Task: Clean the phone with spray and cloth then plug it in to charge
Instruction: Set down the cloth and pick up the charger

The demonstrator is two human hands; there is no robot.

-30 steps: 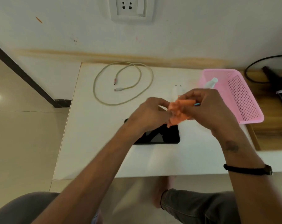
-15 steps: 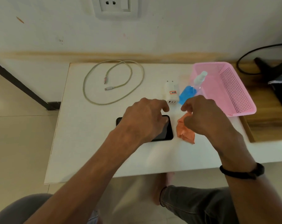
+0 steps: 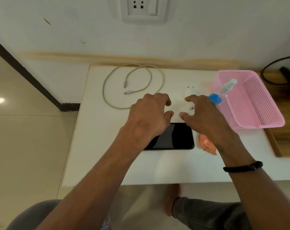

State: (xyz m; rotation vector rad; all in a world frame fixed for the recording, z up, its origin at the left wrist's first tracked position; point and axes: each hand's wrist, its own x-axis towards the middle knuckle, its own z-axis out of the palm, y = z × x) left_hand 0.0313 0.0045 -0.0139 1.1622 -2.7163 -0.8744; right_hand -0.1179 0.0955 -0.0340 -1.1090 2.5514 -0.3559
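Note:
A black phone (image 3: 174,138) lies screen-up on the white table (image 3: 97,146). Just right of it lies a crumpled orange cloth (image 3: 207,145), partly under my right wrist. My right hand (image 3: 204,118) is beyond the phone, its index finger and thumb curled round the white charger adapter (image 3: 190,91). My left hand (image 3: 149,117) hovers over the phone's far edge with loosely curled fingers and holds nothing. A clear spray bottle (image 3: 224,89) with blue liquid leans on the pink basket. A coiled pale cable (image 3: 134,85) lies at the back left of the table.
The pink perforated basket (image 3: 257,125) stands at the table's right end. A white wall socket (image 3: 141,7) is above the table. To the right is a wooden desk (image 3: 285,140) with a black cable (image 3: 272,67). My knees are below the table's front edge.
Both hands held the orange cloth above the phone; it now lies on the table. My right hand has moved forward onto the adapter, and my left hand has moved forward past the phone.

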